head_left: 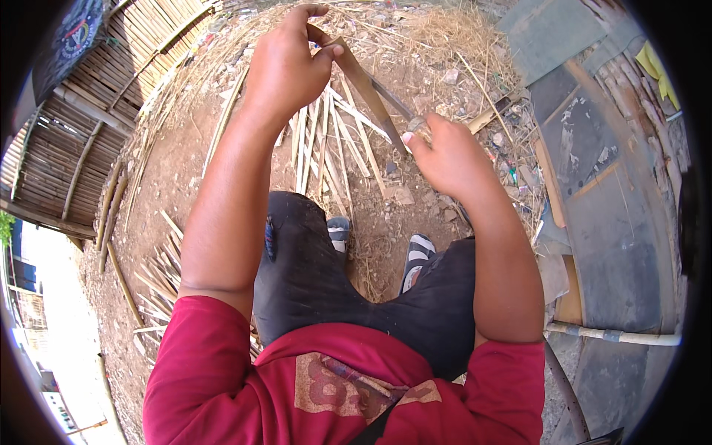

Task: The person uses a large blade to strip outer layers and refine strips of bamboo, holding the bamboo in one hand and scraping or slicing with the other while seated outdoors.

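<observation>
Currently: one bamboo strip (pixel 363 85), slanting between both hands; left hand (pixel 288 70), pinching its upper end; right hand (pixel 454 159), curled round a narrow knife (pixel 391 97). Hazard, probable: weak pinch lets strip twist, knife skidding toward left hand.

"What materials do you see?"
"My strip (pixel 363 85) looks like smooth wood, my blade (pixel 393 99) like dull grey metal."
"And the trousers (pixel 308 256)?"
"Matt cloth on me, and the ground (pixel 172 159) is rough, dry earth."
</observation>
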`<action>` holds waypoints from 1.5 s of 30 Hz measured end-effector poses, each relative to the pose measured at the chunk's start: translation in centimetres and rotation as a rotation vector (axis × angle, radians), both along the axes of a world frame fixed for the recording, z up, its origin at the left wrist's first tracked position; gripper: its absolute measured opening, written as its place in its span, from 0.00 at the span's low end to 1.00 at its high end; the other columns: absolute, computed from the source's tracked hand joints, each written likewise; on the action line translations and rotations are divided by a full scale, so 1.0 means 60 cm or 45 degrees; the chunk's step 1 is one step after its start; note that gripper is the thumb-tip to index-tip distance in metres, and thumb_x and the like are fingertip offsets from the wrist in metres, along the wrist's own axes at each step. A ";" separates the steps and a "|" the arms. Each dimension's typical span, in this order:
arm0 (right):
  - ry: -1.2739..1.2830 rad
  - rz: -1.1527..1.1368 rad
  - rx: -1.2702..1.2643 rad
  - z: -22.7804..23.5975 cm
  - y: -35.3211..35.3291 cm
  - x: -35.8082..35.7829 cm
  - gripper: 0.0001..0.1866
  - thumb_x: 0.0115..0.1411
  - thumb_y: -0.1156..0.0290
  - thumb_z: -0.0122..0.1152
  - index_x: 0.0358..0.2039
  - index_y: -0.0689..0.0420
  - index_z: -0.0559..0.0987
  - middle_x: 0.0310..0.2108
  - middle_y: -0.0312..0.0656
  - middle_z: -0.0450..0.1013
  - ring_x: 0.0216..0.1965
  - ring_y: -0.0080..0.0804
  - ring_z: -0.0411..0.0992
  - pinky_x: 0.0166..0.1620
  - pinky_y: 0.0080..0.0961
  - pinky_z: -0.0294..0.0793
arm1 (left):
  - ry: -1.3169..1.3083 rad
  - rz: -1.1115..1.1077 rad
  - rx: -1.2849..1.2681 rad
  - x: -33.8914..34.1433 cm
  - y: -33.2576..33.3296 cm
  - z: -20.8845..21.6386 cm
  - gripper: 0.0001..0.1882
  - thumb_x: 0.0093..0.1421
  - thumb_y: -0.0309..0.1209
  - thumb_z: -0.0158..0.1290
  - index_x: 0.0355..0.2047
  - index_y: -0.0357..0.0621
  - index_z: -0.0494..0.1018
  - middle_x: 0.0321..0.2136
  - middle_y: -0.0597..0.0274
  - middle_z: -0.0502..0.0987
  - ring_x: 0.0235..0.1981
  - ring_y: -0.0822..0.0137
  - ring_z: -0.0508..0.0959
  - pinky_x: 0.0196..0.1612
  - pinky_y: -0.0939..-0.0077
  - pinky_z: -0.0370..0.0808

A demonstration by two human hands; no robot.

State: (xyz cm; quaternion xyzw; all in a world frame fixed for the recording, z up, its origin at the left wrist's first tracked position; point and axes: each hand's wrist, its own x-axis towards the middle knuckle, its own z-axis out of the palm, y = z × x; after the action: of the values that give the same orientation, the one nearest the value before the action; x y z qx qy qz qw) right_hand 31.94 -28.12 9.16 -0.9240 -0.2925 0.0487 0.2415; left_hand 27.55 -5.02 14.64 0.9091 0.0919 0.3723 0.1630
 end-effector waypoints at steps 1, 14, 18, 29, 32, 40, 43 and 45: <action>0.034 0.011 0.011 -0.006 0.007 0.006 0.27 0.69 0.56 0.57 0.56 0.67 0.77 0.43 0.61 0.80 0.48 0.56 0.80 0.53 0.48 0.78 | -0.018 0.003 0.028 0.005 0.016 -0.012 0.26 0.62 0.32 0.65 0.60 0.43 0.73 0.38 0.61 0.85 0.24 0.69 0.78 0.33 0.66 0.77; -0.021 0.028 0.121 -0.006 0.005 0.005 0.29 0.68 0.56 0.56 0.59 0.68 0.75 0.44 0.63 0.80 0.48 0.56 0.80 0.53 0.47 0.78 | -0.037 -0.011 0.059 0.010 0.014 -0.016 0.25 0.61 0.32 0.65 0.59 0.45 0.75 0.39 0.62 0.85 0.26 0.66 0.78 0.37 0.65 0.77; 0.025 -0.014 0.016 0.004 -0.008 0.011 0.29 0.69 0.56 0.56 0.58 0.69 0.75 0.44 0.63 0.80 0.48 0.55 0.80 0.53 0.47 0.78 | -0.080 -0.076 0.059 0.006 0.005 -0.016 0.26 0.61 0.33 0.66 0.58 0.45 0.75 0.38 0.63 0.86 0.26 0.66 0.78 0.36 0.65 0.77; 0.021 -0.020 -0.087 -0.005 -0.015 0.014 0.24 0.68 0.57 0.58 0.52 0.66 0.78 0.42 0.61 0.80 0.47 0.55 0.80 0.52 0.47 0.79 | 0.013 0.031 -0.101 0.003 -0.012 -0.002 0.26 0.61 0.34 0.66 0.59 0.47 0.75 0.39 0.62 0.86 0.22 0.72 0.77 0.33 0.68 0.77; 0.019 -0.052 -0.085 0.013 -0.012 0.000 0.24 0.68 0.57 0.58 0.53 0.66 0.78 0.43 0.61 0.80 0.48 0.55 0.80 0.52 0.47 0.78 | -0.070 0.011 -0.022 0.002 -0.005 0.010 0.25 0.61 0.34 0.66 0.59 0.48 0.75 0.40 0.62 0.86 0.22 0.73 0.78 0.32 0.69 0.77; 0.054 -0.002 -0.086 -0.020 0.006 0.023 0.25 0.67 0.57 0.59 0.54 0.65 0.78 0.43 0.61 0.80 0.48 0.57 0.79 0.52 0.49 0.78 | 0.008 -0.018 0.004 0.001 0.032 -0.022 0.25 0.63 0.31 0.64 0.60 0.46 0.74 0.39 0.61 0.85 0.24 0.70 0.81 0.31 0.67 0.77; 0.029 0.008 -0.082 0.001 0.009 0.001 0.25 0.67 0.58 0.59 0.55 0.64 0.78 0.45 0.61 0.80 0.49 0.56 0.79 0.52 0.49 0.78 | -0.018 -0.019 0.014 -0.030 0.024 -0.008 0.26 0.63 0.29 0.65 0.60 0.45 0.73 0.38 0.61 0.85 0.22 0.74 0.77 0.29 0.73 0.75; -0.023 0.012 -0.033 0.003 0.006 -0.010 0.24 0.66 0.58 0.60 0.55 0.63 0.78 0.45 0.60 0.80 0.49 0.56 0.79 0.52 0.49 0.78 | -0.138 -0.062 0.034 -0.046 0.028 0.005 0.26 0.62 0.29 0.66 0.60 0.45 0.73 0.38 0.62 0.85 0.21 0.76 0.74 0.28 0.76 0.74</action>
State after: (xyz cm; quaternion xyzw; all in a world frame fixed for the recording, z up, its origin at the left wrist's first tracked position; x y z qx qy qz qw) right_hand 31.31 -27.77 9.31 -0.9261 -0.2982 0.0452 0.2265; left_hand 24.82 -3.31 14.96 0.8917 0.0557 0.4179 0.1645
